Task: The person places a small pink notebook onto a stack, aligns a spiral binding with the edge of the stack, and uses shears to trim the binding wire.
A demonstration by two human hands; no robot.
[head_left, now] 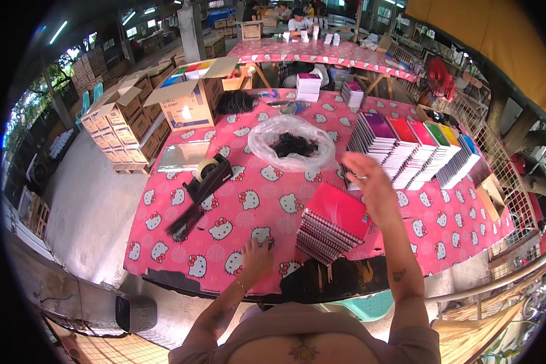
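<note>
My right hand (373,185) is raised over the far right corner of a stack of red spiral notebooks (338,209), fingers apart and slightly bent, with nothing visible in them. The notebook stack stands near the table's front edge, its coils facing me. To its left, my left hand (258,259) rests low over the pink patterned tablecloth (242,212), fingers curled. A small dark thing shows by its fingertips, too small to name. Beyond my right hand stand tall stacks of purple notebooks (379,126) and red notebooks (401,129).
A plastic bag (258,142) of black pieces lies mid-table. Left of it are a black tape dispenser (209,177), a bundle of black strips (185,225) and an open carton (188,109). Green and yellow notebooks (437,133) stand at the right. A person (300,24) sits beyond another table.
</note>
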